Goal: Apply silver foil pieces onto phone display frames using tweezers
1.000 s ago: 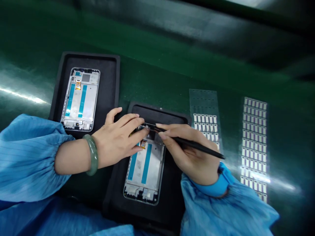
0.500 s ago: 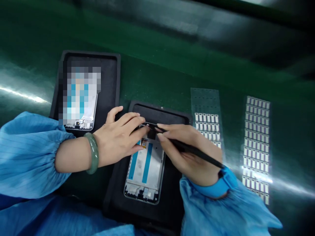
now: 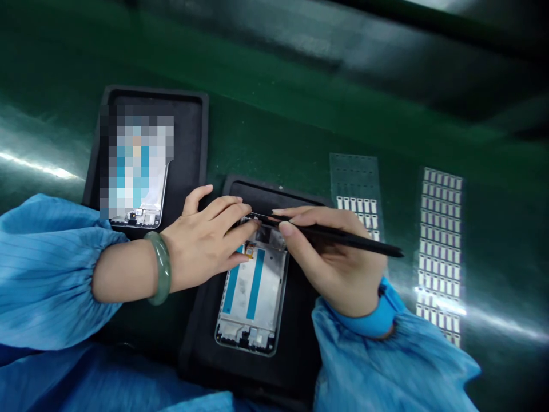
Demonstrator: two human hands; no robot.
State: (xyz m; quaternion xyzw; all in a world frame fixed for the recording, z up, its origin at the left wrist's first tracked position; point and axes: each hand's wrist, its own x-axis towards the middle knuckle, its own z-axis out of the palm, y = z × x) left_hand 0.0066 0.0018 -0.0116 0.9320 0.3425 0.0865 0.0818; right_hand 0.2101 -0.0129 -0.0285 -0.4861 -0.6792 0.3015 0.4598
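Spans the upper end of an opened phone frame (image 3: 266, 286) with both hands, at a dark green bench. Has the frame at 4 o'clock from the left hand (image 3: 201, 246) and at 8 o'clock from the right hand (image 3: 338, 257), its long axis running nearly 12 to 6, with a slight lean toward 1. Rests the left hand nearer, fingers half spread, palm down, over the upper-left corner, thumb beside an orange flex connector (image 3: 249, 250). Closes the right hand around black tweezers (image 3: 347, 237), fingers pinched together, points aimed at 9 to 10 o'clock, butt end toward 3 to 4. Cannot tell, with points and left fingertips so close, of any small part gripped there.

Sets the frame inside a near black tray (image 3: 300, 326). Shows a far black tray (image 3: 203, 143) between 10 and 11 o'clock, with a second phone frame (image 3: 159, 200), partly pixelated, toward its 9 o'clock side. Includes, on the bench outside the trays, a clear sheet (image 3: 354, 169) at 2 o'clock, partly filled with pale pieces, and a fuller sheet (image 3: 441, 223) near 3.
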